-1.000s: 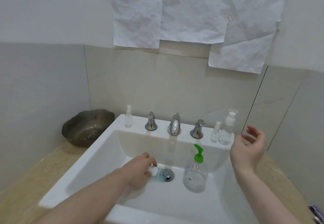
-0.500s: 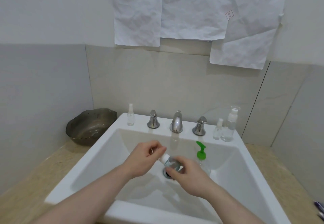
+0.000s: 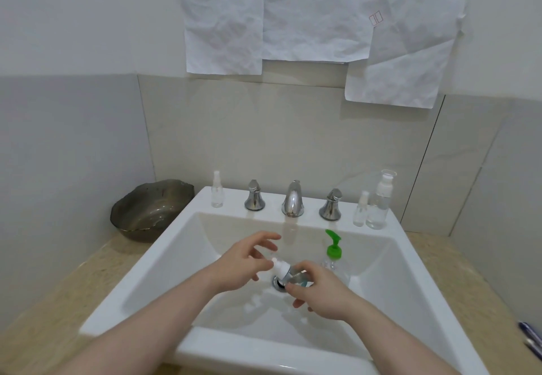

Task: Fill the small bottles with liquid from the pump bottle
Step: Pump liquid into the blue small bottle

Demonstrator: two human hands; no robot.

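My right hand (image 3: 322,292) holds a small clear bottle (image 3: 293,276) with a white spray cap, tilted over the drain (image 3: 276,284) of the white sink (image 3: 293,351). My left hand (image 3: 243,261) hovers at the cap end with its fingers spread; its thumb tip is at the nozzle. The clear pump bottle with a green pump (image 3: 333,247) stands in the basin just behind my right hand, its body partly hidden. One small spray bottle (image 3: 217,189) stands on the back left rim. Another small one (image 3: 360,210) and a taller bottle (image 3: 378,204) stand on the back right rim.
A chrome faucet (image 3: 292,198) with two handles sits at the back of the sink. A dark glass bowl (image 3: 149,210) rests on the beige counter at the left. Pens (image 3: 531,339) lie at the right edge. Crumpled paper sheets hang on the wall.
My right hand came down from the right rim and took the small bottle's body. The bottle was lifted off the sink floor, and my left hand's fingers have spread away from the cap.
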